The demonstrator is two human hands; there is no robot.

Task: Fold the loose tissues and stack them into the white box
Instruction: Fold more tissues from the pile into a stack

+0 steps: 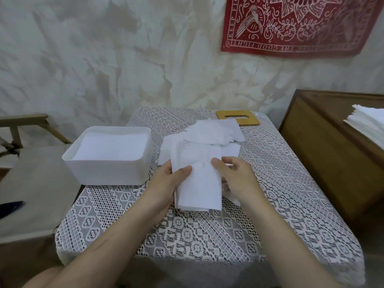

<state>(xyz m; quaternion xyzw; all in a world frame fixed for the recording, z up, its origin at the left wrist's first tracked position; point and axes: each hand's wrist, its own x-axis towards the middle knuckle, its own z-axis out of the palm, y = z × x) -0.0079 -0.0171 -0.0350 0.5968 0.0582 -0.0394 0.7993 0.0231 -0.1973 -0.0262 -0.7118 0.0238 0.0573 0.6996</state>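
- Rough pale plaster fills the background, with a red patterned cloth hung above and to the right of the hands, and a lace-covered surface below carrying the work.
- Both hands meet over the middle of the surface. The left hand has its grip pinching the left edge of a folded tissue bundle, thumb pressed on top and fingers underneath.
- The right hand pinches the bundle's right edge the same way, thumb on the paper, fingers curled beneath and partly hidden.
- The bundle looks like several sheets folded into a long narrow strip, lifted slightly toward the person.
- Just beyond the two grips lies a heap of loose tissues, some flat, some crumpled, not yet folded.
- The white box stands to the left of the left grip, open-topped, with white sheets already lying inside.
- A wooden slotted lid rests beyond the heap, well apart from both grips.
- Judging by this, the step in hand is squaring up a folded bundle before loading it.
- The next move likely calls for carrying the strip leftward over the box rim, keeping both pinches firm so the layers don't fan out, then lowering it flat onto the sheets inside.
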